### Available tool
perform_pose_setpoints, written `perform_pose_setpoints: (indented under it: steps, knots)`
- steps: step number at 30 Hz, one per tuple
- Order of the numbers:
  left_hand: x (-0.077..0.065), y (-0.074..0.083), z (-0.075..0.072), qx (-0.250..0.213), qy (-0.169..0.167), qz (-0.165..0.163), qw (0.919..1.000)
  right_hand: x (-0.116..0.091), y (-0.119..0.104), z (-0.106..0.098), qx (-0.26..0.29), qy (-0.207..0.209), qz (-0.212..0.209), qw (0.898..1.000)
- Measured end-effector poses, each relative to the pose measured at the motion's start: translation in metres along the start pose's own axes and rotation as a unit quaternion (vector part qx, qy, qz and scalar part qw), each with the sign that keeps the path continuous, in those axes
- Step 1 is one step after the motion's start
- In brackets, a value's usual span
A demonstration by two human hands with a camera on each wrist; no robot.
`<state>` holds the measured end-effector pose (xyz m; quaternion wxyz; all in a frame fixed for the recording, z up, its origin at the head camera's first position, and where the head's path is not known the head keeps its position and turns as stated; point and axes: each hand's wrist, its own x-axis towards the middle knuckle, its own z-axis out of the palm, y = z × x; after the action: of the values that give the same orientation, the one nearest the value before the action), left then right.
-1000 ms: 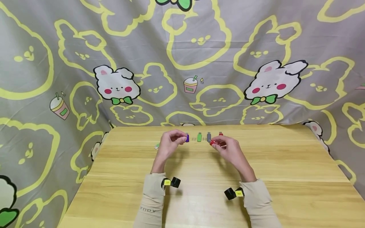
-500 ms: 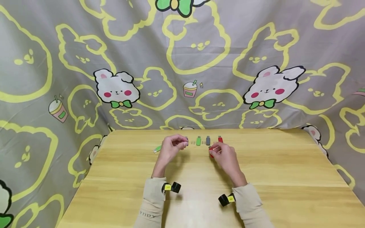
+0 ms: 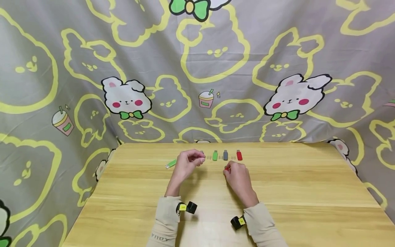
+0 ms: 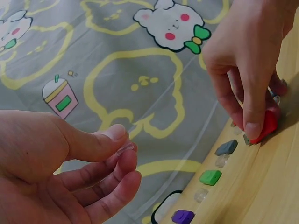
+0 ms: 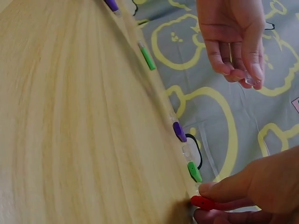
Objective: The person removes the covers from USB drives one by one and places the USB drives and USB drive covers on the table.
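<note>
My left hand [image 3: 187,165] pinches a small clear plastic cap [image 4: 125,149] between thumb and forefinger, above the table near the row's left end. My right hand [image 3: 240,176] pinches a red USB stick [image 4: 267,127] low at the tabletop, in front of the grey USB stick [image 3: 225,155]. Beyond the hands, a row along the far edge holds a purple USB stick [image 4: 182,216], a green USB stick [image 3: 215,155], the grey one and another red USB stick [image 3: 239,155]. Clear caps [image 4: 201,195] lie between them. The purple stick is mostly hidden by my left hand in the head view.
Another green USB stick [image 3: 171,164] lies slanted left of my left hand. Farther along that side, the right wrist view shows a second purple stick [image 5: 112,5]. The wooden table [image 3: 308,199] ends at a grey patterned curtain [image 3: 166,55].
My right hand has drawn the red stick back toward me and down to the table, uncovering the other red stick and a clear cap. My left hand has barely moved, still pinching its cap.
</note>
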<state>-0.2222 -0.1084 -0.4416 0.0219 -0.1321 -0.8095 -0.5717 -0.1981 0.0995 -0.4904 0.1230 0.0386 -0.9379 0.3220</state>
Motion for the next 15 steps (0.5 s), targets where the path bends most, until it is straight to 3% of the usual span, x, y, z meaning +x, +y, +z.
perform_pose_setpoints:
  steps: [15]
  knots:
    - [0.0006,-0.0018,0.0057,0.011,-0.016,0.005,0.9998,-0.002,0.0014,0.002,-0.058,0.007,0.002,0.998]
